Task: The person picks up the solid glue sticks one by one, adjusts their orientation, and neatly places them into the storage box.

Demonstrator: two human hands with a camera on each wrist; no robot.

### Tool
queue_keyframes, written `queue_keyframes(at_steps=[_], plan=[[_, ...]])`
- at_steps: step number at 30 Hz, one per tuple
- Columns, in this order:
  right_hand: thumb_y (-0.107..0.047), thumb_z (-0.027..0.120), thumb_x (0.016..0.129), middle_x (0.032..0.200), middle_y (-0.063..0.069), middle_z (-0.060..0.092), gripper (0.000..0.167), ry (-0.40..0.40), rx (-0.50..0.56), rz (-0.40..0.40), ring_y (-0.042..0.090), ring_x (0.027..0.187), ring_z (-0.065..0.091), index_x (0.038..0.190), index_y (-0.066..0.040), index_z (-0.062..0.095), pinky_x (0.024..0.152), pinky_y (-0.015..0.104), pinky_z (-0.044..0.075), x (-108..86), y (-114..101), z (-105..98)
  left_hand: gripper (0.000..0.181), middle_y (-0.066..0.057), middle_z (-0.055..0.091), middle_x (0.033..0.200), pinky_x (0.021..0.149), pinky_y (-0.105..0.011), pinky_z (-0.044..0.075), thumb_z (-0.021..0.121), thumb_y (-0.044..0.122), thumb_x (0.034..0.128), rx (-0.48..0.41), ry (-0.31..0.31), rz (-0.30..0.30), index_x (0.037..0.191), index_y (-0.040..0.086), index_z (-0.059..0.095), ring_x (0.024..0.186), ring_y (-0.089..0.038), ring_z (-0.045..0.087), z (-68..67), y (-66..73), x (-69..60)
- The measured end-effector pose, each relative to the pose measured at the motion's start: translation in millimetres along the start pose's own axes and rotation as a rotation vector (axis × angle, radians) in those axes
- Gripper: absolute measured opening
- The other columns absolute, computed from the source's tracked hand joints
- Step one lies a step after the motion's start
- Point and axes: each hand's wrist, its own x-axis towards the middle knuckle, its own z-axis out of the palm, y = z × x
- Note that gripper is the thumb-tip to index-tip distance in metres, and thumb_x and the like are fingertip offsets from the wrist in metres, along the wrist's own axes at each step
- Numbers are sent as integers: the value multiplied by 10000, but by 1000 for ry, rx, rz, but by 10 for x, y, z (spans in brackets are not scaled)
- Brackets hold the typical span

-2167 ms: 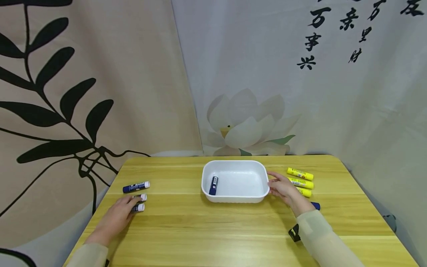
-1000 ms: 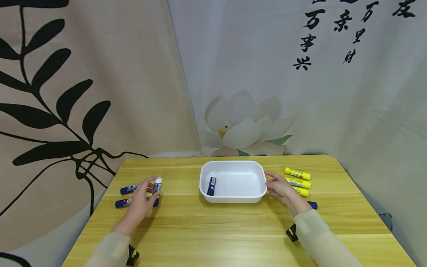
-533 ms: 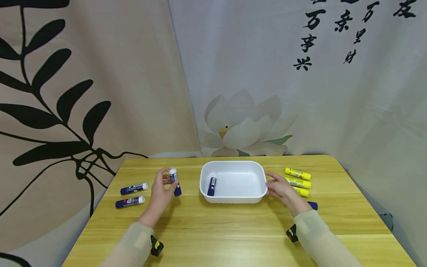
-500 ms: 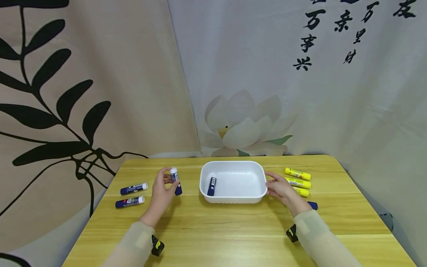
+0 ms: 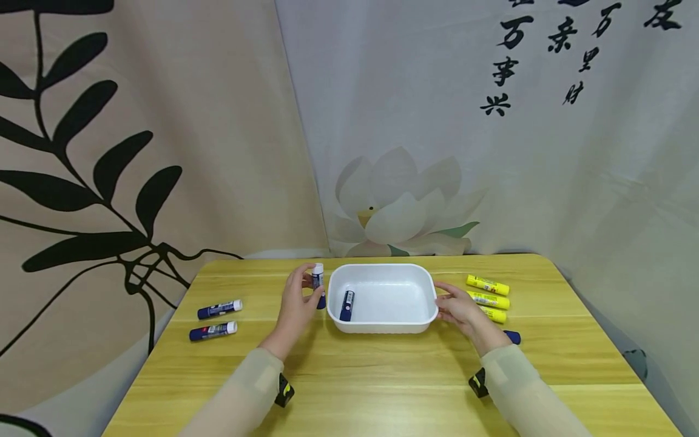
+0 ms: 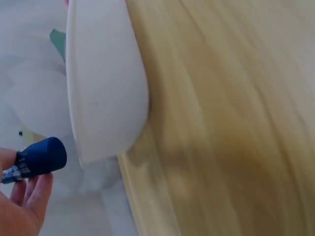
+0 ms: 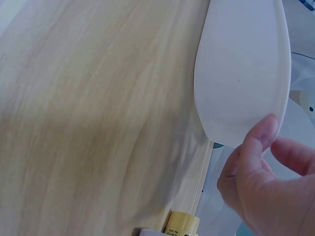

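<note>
Left hand (image 5: 295, 301) is pinching a white-capped navy glue stick (image 5: 317, 280) just left of the white tray (image 5: 394, 297), toward the counter (image 5: 377, 379)'s far edge; right hand (image 5: 461, 309) is touching the tray, fingers loose. Guessing light, stiff, slickish, so I'm favouring mid-barrel

Facing me: a rectangular yellow wood-grain table (image 5: 377, 382); beyond its far edge, beige leaf-printed fabric (image 5: 229, 121) left, pale-grey lotus-printed fabric (image 5: 409, 79) right.
</note>
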Motion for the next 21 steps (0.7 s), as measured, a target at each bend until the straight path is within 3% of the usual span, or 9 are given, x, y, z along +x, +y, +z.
queue_keyframes(at_steps=[4,12,21], plan=[[11,465,949,1033,143,505,546,0,9,1,141,758,590,1465,-29,293,712,274,545,1,7,1,514,-134,536,1073,757,-338,569,675,33,853,12,-2,10,1317,128,478,954,-259,585,155,82,78],[5,462,950,1031,142,508,545,-2,12,-4,140,754,592,1467,-39,295,720,285,547,13,3,5,524,-59,532,996,749,-312,552,695,106,854,99,-86,-166,1331,190,495,885,-188,548,471,257,132],[-6,474,953,1018,110,503,553,1,13,2,129,749,586,1472,-48,288,735,292,548,4,15,-6,493,-125,545,970,742,-357,516,706,81,836,280,-199,-141,1292,142,528,814,-206,530,801,336,107]])
